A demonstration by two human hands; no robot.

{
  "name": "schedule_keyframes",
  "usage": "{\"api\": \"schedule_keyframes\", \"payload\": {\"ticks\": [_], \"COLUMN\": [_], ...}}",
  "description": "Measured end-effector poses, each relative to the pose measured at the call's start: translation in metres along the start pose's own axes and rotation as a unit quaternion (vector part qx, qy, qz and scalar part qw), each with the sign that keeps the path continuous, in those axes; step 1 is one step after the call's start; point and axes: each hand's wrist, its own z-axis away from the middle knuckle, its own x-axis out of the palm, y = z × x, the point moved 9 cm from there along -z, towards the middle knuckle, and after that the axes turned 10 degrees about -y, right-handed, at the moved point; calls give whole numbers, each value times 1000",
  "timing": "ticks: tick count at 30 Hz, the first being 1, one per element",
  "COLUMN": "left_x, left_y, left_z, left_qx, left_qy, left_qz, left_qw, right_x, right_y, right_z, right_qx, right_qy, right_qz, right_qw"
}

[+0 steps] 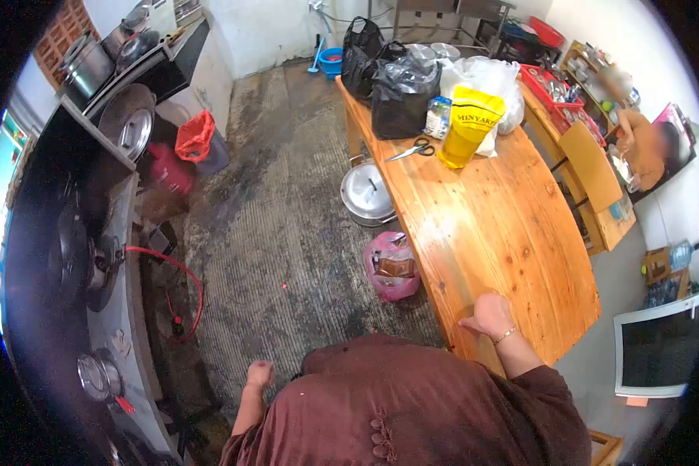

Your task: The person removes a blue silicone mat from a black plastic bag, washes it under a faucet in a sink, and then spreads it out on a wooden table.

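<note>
My right hand (489, 317) rests on the near end of the wooden table (512, 225), a bracelet at its wrist. Its fingers are curled in, one digit pointing toward the table's left edge, and no object shows in it. Down at my side, over the floor, my left hand (261, 374) is loosely closed with nothing visible in it. Farther along the tabletop stand a yellow pouch of cooking oil (472, 128), scissors (413, 149), a small blue-and-white packet (438, 116), a black plastic bag (404, 101) and a white plastic bag (489, 78).
Beneath the table's left edge are a lidded metal pot (367, 194) and a pink plastic bag (392, 268). A stove counter (124, 349) with a red hose (198, 287) runs along the left. Another person (645, 147) sits beyond a wooden chair (590, 163).
</note>
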Motion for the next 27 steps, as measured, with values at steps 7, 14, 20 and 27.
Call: {"api": "schedule_keyframes", "payload": {"ticks": [7, 14, 20, 27], "left_x": [0, -10, -22, -46], "left_y": [216, 428, 544, 644], "left_z": [-69, -101, -102, -79], "left_qx": [119, 310, 395, 477], "left_qy": [-50, -56, -147, -156], "left_qz": [-203, -208, -194, -223], "left_qw": [971, 926, 886, 836], "right_x": [-7, -6, -23, -71], "right_y": [25, 37, 10, -38], "right_z": [-2, 19, 10, -19], "right_qx": [74, 120, 191, 208], "right_qy": [2, 155, 215, 267], "right_qz": [-114, -285, -343, -402], "right_qw": [991, 938, 894, 851]}}
